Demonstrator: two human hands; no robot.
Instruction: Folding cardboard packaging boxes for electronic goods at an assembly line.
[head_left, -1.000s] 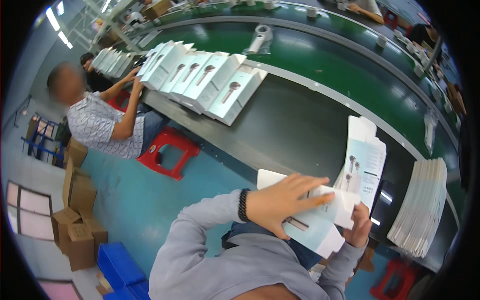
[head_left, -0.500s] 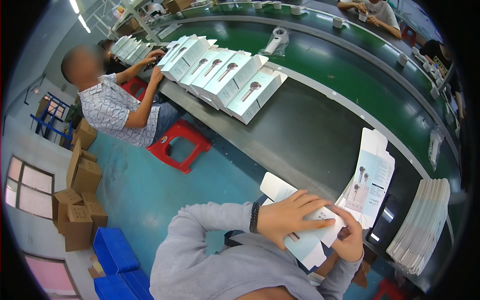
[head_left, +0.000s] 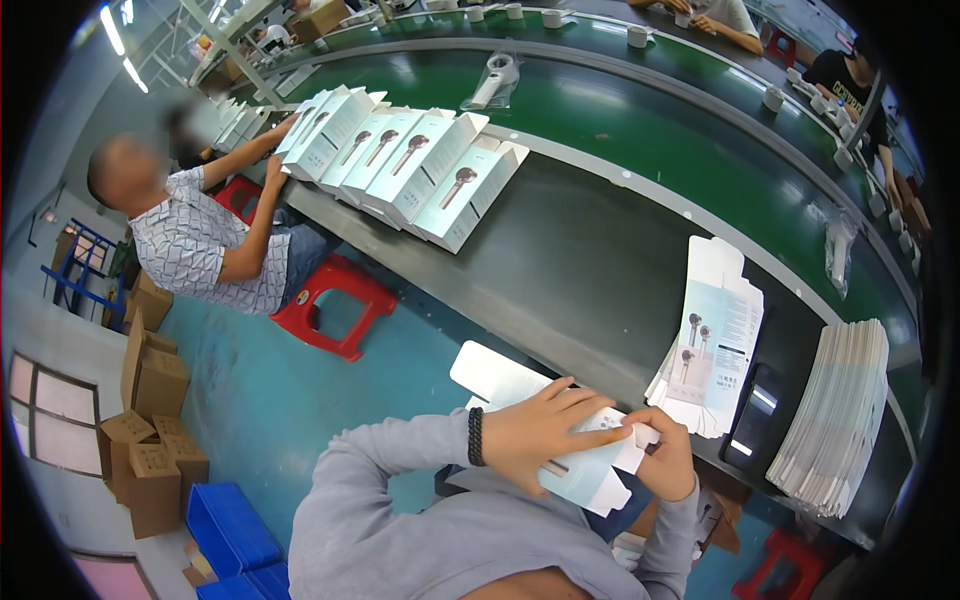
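A pale blue and white printed carton lies tilted in front of my body, with its end flaps unfolded. My left hand lies across its upper face, fingers fanned over the cardboard and holding it. At the carton's right end my right hand has its fingers curled around the small end flaps. What its fingertips do behind the flaps is hidden. A long white flap sticks out past my left wrist, which wears a dark beaded bracelet.
Flat printed cartons lie on the dark workbench beside a black phone. A stack of folded cartons stands at the right. Formed boxes line the bench near a seated co-worker. Bagged parts rest on the green conveyor.
The whole view has shifted, so the bench and boxes appear farther left. My right fingers have moved slightly at the carton's end flaps; my left hand stays spread on the carton.
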